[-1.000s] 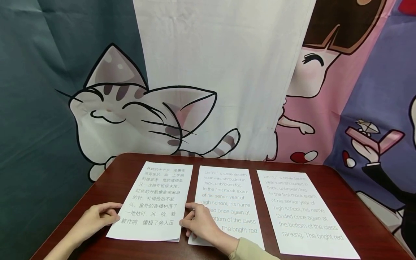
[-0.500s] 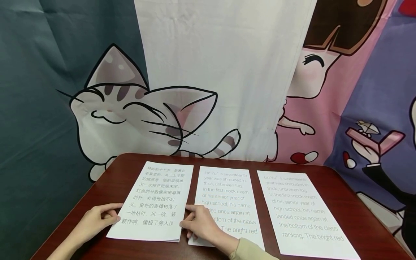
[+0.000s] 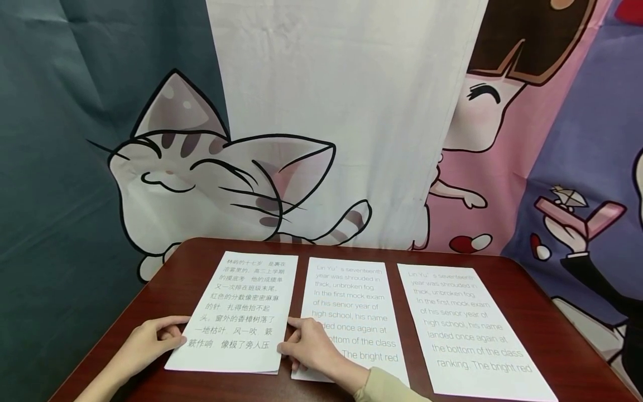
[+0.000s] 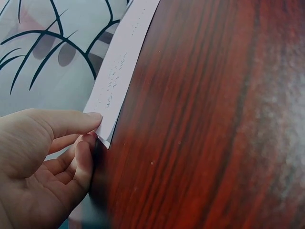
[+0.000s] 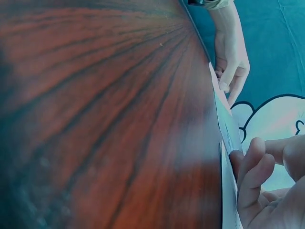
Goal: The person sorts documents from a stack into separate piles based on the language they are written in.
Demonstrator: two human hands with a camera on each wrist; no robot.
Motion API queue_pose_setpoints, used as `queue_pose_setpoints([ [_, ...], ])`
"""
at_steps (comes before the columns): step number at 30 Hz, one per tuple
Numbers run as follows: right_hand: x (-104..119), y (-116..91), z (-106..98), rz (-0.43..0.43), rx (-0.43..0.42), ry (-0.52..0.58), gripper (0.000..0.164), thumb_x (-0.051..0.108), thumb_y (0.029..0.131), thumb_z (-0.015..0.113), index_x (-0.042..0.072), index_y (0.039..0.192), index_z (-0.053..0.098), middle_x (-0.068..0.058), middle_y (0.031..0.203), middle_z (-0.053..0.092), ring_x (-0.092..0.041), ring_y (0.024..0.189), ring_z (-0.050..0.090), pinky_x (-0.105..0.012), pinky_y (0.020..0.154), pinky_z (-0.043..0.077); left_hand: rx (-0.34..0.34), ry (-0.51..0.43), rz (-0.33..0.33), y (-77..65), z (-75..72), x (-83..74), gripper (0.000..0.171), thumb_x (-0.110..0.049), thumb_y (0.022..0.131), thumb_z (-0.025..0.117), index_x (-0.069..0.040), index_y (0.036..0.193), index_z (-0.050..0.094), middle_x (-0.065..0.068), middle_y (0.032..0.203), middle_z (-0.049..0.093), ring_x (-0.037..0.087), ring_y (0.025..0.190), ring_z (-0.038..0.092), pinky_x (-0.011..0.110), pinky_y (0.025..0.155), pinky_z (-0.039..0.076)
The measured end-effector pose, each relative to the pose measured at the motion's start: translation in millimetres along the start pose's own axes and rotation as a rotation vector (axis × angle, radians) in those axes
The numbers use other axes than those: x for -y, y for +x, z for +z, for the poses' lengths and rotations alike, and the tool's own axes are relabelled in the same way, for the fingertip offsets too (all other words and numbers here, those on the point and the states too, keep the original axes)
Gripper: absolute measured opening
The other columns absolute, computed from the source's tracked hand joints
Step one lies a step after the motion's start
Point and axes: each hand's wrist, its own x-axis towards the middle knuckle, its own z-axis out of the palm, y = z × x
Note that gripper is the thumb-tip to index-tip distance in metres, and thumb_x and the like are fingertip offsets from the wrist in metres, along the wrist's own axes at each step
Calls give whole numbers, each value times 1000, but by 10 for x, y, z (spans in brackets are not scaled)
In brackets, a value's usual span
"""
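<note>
My left hand, fingers curled, pinches the Chinese-text papers (7 o'clock) at their 8 o'clock edge; my right hand, likewise curled, grips their 4 o'clock edge, presumably for steadiness. Centre English page: 6 o'clock. Outer English page: 4 o'clock, apparently spaced for legibility.

Reddish-brown table under side-by-side printed papers

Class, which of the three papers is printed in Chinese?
The left paper: it carries Chinese characters, whereas the middle paper and the right paper are both printed in English.
</note>
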Motion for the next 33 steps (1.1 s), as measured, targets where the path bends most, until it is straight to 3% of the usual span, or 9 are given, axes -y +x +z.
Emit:
queue_pose_setpoints([
  [21, -23, 17, -7, 6, 32, -15, 67, 10, 83, 69, -14, 140, 43, -2, 61, 69, -4, 35, 49, -19, 36, 35, -9, -2, -28, 10, 23, 19, 46, -15, 84, 73, 2, 126, 63, 1, 81, 65, 5, 65, 52, 21, 60, 39],
  [33, 3, -39, -57, -20, -1, -50, 62, 9, 83, 68, -11, 138, 48, 1, 60, 68, -4, 36, 47, -19, 40, 32, -28, 4, -31, 8, 11, 30, 44, -19, 86, 72, 1, 125, 64, 1, 84, 64, 3, 66, 52, 20, 61, 38],
])
